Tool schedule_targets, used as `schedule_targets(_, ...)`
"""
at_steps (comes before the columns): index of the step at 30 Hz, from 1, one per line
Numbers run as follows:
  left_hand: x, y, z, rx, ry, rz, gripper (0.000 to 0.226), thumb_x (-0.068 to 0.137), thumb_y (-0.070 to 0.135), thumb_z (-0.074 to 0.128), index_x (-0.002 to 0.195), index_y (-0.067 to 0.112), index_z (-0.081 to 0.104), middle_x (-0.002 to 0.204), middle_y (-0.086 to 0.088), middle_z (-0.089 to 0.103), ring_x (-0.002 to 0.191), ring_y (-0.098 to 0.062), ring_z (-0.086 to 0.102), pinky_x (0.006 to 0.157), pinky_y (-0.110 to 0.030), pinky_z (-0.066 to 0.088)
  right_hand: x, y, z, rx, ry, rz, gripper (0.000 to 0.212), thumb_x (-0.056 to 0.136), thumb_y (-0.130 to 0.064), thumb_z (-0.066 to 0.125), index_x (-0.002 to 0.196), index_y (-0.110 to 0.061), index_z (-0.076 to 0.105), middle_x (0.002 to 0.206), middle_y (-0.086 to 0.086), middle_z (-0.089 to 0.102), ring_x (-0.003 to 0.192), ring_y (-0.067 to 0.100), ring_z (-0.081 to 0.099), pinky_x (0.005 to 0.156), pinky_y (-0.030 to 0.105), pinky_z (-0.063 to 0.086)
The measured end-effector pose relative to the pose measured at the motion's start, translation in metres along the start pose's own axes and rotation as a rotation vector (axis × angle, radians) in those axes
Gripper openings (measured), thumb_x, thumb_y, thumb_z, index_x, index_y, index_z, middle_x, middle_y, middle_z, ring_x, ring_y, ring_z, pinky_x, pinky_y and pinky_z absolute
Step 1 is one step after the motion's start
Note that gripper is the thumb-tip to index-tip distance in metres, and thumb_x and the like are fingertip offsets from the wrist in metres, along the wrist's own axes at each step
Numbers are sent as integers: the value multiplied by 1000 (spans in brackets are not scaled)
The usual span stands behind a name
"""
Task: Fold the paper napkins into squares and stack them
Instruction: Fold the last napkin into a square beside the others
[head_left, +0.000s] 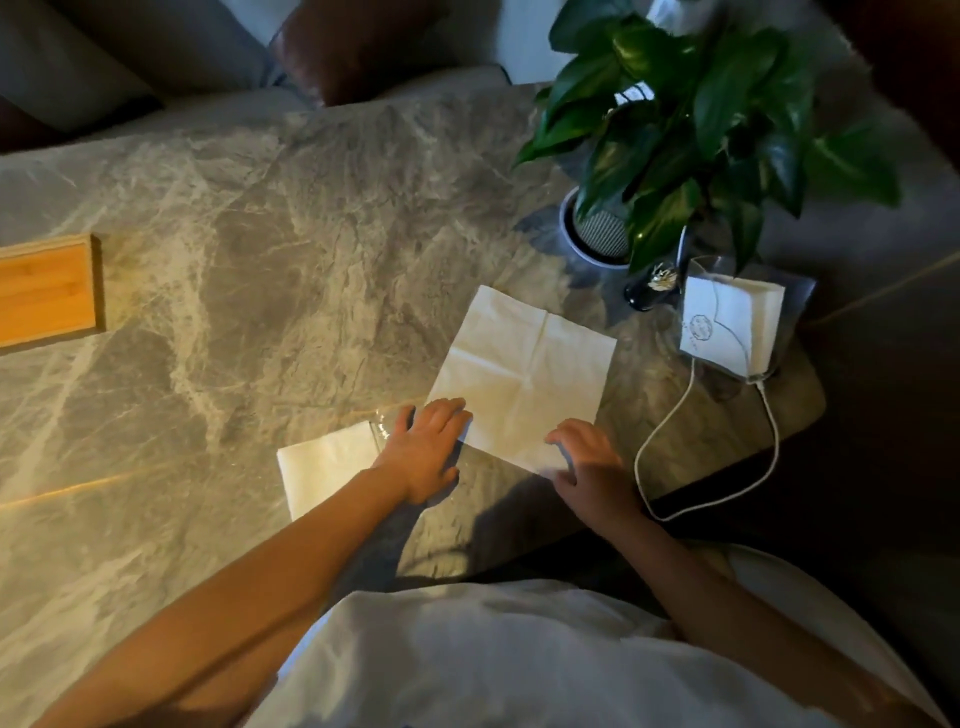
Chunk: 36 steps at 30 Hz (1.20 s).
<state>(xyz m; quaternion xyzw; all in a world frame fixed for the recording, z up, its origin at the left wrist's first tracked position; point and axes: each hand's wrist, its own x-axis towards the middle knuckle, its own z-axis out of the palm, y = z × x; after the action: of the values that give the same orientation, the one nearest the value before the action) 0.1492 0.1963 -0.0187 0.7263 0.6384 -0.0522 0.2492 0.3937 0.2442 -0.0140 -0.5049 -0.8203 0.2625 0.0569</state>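
Note:
An unfolded white paper napkin (522, 371) lies flat on the grey marble table (234, 270), its fold creases showing as a cross. My left hand (428, 449) rests palm down at the napkin's near left corner, fingers spread. My right hand (589, 462) hovers with curled, parted fingers over its near right edge. A folded white napkin (324, 470) lies to the left, partly under my left forearm. A pack of napkins (732, 332) in clear wrapping stands at the right.
A potted plant (691, 130) in a white pot stands behind the napkin pack. A white cable (670, 441) loops near the table's right edge. A wooden box (47, 291) sits at the far left. A small dark object (647, 291) stands by the pot.

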Motion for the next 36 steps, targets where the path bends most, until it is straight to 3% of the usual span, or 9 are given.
schedule_targets(5,7,1,0,7,75,-41,68,82,39,58,140,20,28,148,-2,31,135,-25,30,107,-46,27,4,8,-3,-29,16,-16,28,71,-11,78,97,-13,67,114,6,60,107,29,56,81,43,50)
schedule_targets(10,7,0,4,24,85,-49,65,81,40,57,138,22,32,143,-1,36,129,-26,36,103,-45,31,17,7,-2,-16,110,-29,10,74,-3,69,80,-11,66,96,9,61,91,31,58,71,41,50)
schedule_targets(18,2,-13,2,-38,107,-31,66,79,45,59,137,22,38,144,-2,38,132,-26,35,107,-46,28,30,17,-7,173,93,-66,4,91,-5,56,93,-5,60,91,10,62,87,24,58,74,33,49)
schedule_targets(21,1,-18,-4,-146,176,-29,61,81,36,63,137,23,42,149,-2,38,136,-24,33,109,-47,27,31,20,-13,239,64,-52,4,93,-9,54,95,-11,57,90,4,61,84,18,57,72,25,48)
schedule_targets(26,5,-27,-21,-327,274,-43,53,77,15,67,128,20,53,144,0,46,132,-22,43,110,-46,34,29,22,-19,264,8,-65,2,94,-11,54,94,-12,55,92,4,61,86,18,58,76,28,49)
schedule_targets(31,8,-29,-29,-409,271,-51,42,75,-1,63,112,18,66,133,-3,59,120,-22,55,100,-39,48,24,25,-23,247,-38,-60,3,96,-14,51,96,-14,54,91,1,61,82,12,58,70,14,47)
schedule_targets(36,9,-31,-28,-392,253,-124,21,89,14,52,103,24,65,102,-5,72,88,-24,65,76,-35,52,20,26,-24,250,-88,-61,12,89,-9,59,95,-19,54,97,0,61,91,11,58,78,20,51)
